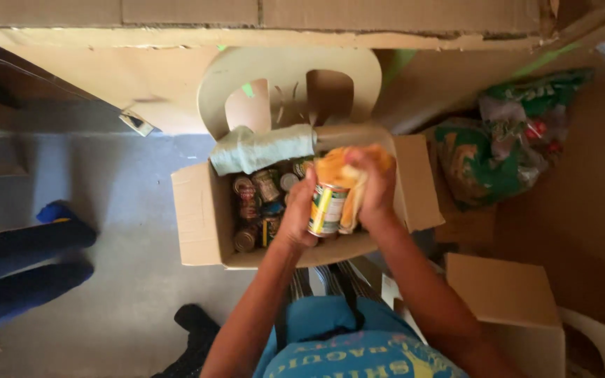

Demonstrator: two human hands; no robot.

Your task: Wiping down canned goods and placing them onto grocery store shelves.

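Observation:
My left hand [298, 212] grips a tin can [325, 208] with a yellow, green and red label, held upright over an open cardboard box [201, 213]. My right hand [376, 183] presses a yellow-orange cloth [336, 170] against the top and side of that can. Inside the box lie several more cans [257, 203]. A pale green cloth [260, 148] is draped over the box's far edge.
The box rests on a cream plastic chair [288, 77]. Green printed bags [491, 150] lie to the right. Another cardboard box [509, 297] stands at lower right. A person's dark-trousered legs [15, 269] reach in from the left over the grey floor. Cardboard sheets line the top.

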